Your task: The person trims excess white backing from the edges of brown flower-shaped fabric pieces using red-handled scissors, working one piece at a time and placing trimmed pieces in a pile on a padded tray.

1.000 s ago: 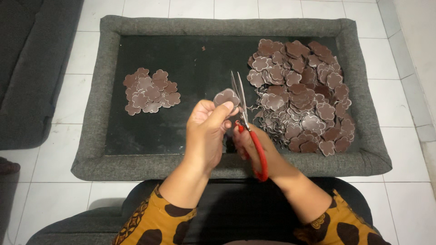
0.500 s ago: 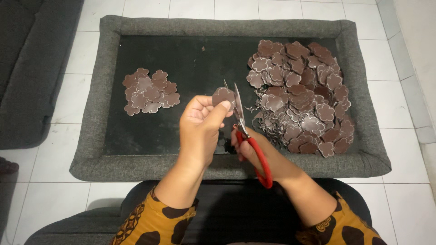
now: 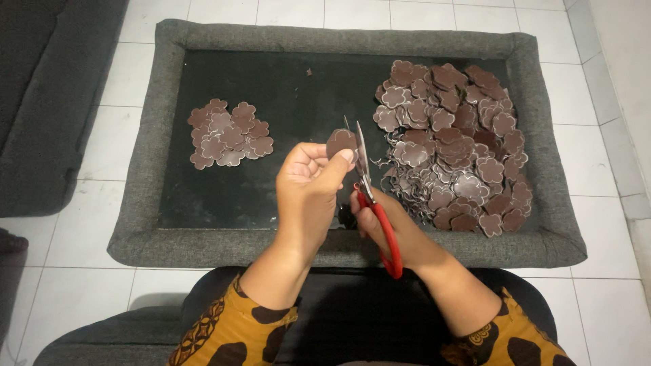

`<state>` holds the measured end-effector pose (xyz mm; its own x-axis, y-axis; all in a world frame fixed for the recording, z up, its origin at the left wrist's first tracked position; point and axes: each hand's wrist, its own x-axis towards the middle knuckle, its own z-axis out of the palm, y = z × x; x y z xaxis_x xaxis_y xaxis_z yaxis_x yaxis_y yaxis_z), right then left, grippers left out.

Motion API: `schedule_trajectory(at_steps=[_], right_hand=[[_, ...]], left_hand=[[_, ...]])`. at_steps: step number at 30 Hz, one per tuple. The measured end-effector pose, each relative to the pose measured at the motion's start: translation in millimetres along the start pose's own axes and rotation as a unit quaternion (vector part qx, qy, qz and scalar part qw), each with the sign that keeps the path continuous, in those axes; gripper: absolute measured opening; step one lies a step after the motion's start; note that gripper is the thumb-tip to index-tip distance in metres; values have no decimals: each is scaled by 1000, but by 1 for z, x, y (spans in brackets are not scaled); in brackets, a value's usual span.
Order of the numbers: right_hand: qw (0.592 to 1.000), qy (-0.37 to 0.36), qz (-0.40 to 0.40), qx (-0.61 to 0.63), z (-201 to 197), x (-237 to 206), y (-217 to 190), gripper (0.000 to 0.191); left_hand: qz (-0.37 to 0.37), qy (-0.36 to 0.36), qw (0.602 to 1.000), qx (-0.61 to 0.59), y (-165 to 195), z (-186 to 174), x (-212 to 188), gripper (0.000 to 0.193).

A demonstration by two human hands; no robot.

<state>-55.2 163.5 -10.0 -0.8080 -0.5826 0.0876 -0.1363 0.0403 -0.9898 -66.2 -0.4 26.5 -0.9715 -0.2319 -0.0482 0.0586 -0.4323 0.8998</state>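
At frame centre, the left hand (image 3: pixel 308 179) pinches a brown flower-shaped piece (image 3: pixel 340 141) just left of the upright, slightly parted blades of the red-handled scissors (image 3: pixel 369 193) gripped by the right hand (image 3: pixel 390 230).

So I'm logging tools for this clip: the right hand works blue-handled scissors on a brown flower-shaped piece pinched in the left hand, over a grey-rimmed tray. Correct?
Not quite: the scissors have red handles, not blue, as the head view shows. Otherwise correct: the right hand works them on the brown flower-shaped piece pinched in the left hand, over the grey-rimmed tray.
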Motion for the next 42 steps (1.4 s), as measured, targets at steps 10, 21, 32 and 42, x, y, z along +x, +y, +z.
schedule_trajectory(at_steps=[10, 21, 32, 42], right_hand=[[1000, 12, -2, 17, 6, 3, -4, 47], [999, 16, 2, 43, 8, 2, -9, 46], [1000, 13, 6, 10, 5, -2, -7, 42], [1000, -7, 2, 7, -3, -2, -9, 40]], left_hand=[[7, 2, 1000, -4, 0, 1, 0, 16], [11, -1, 1000, -10, 4, -2, 1, 14], [9, -31, 999, -6, 5, -7, 2, 14], [-8, -43, 999, 17, 11, -13, 8, 16]])
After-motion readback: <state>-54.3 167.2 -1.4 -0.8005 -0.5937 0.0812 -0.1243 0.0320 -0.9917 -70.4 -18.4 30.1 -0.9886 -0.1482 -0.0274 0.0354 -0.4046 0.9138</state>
